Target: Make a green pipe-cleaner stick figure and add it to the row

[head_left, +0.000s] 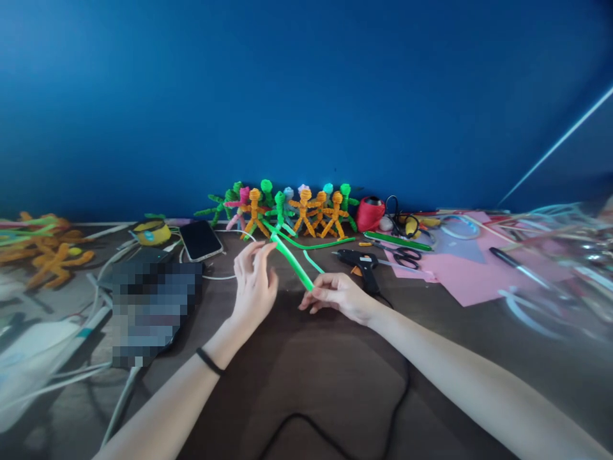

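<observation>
A bright green pipe cleaner (pixel 293 262) is stretched between both hands above the dark table (pixel 335 370). My left hand (pixel 253 281) pinches its upper end between thumb and fingertips, the other fingers raised. My right hand (pixel 338 295) pinches the lower end, fingers curled. More green pipe cleaner pieces (pixel 320 245) lie on the table just behind. A row of pipe cleaner figures (pixel 292 211) in orange, green, pink and blue stands against the blue wall.
A black glue gun (pixel 359 260) lies right of my hands, its cord running toward me. Scissors (pixel 406 257), pink paper (pixel 460 271), red spool (pixel 370 213) at right. Phone (pixel 200 239), cables and orange figures (pixel 52 255) at left.
</observation>
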